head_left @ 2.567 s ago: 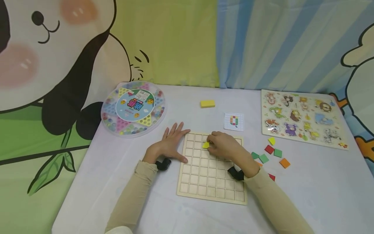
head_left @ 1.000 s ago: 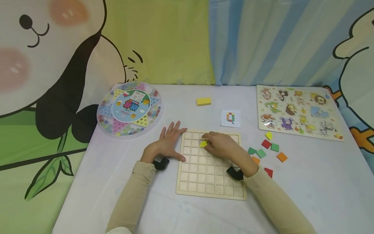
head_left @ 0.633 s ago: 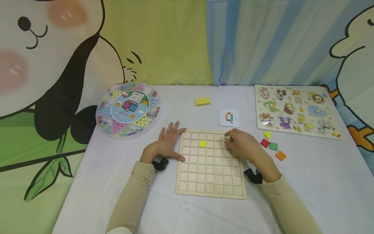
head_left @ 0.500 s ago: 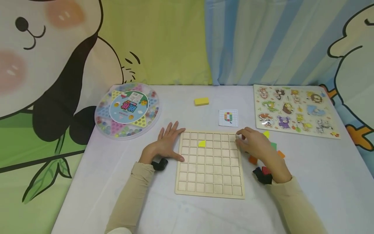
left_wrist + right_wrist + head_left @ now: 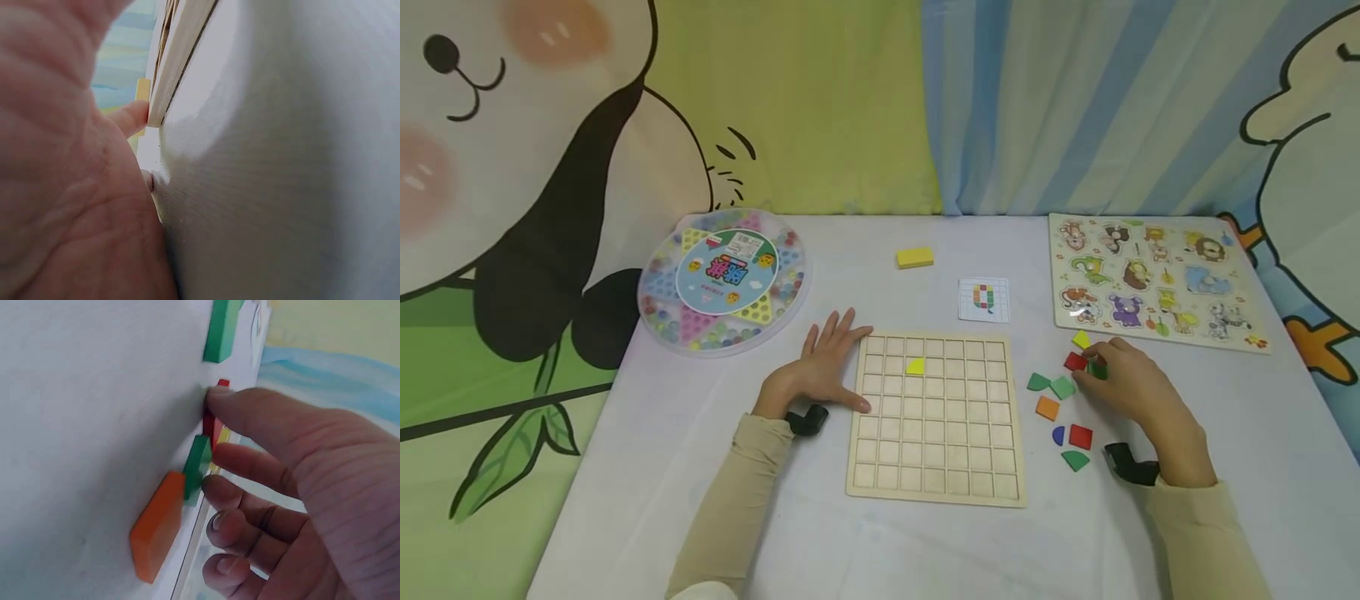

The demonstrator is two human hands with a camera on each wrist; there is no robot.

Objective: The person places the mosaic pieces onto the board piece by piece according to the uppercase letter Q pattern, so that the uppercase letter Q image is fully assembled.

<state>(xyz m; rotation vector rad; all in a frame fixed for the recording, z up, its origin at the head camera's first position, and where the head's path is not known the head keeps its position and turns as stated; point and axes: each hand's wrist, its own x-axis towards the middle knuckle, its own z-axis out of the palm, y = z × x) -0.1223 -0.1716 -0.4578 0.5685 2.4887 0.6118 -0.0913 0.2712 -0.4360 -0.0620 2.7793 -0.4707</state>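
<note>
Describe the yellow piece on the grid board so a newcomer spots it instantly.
Find the pale wooden grid board on the white table. Look in its second row from the far edge, third cell from the left. The yellow piece there is the grid's only coloured one.

Both arms (image 5: 1206, 533), in beige sleeves (image 5: 733, 487), reach forward, and the left hand (image 5: 812, 375) lies with straight fingers (image 5: 829, 327) spread and thumb (image 5: 853, 401) stretched apart, while the right hand (image 5: 1131, 379) has bent fingers (image 5: 226, 528), with a gap visible between the tips of its thumb (image 5: 250, 409) and first finger (image 5: 247, 464).
</note>
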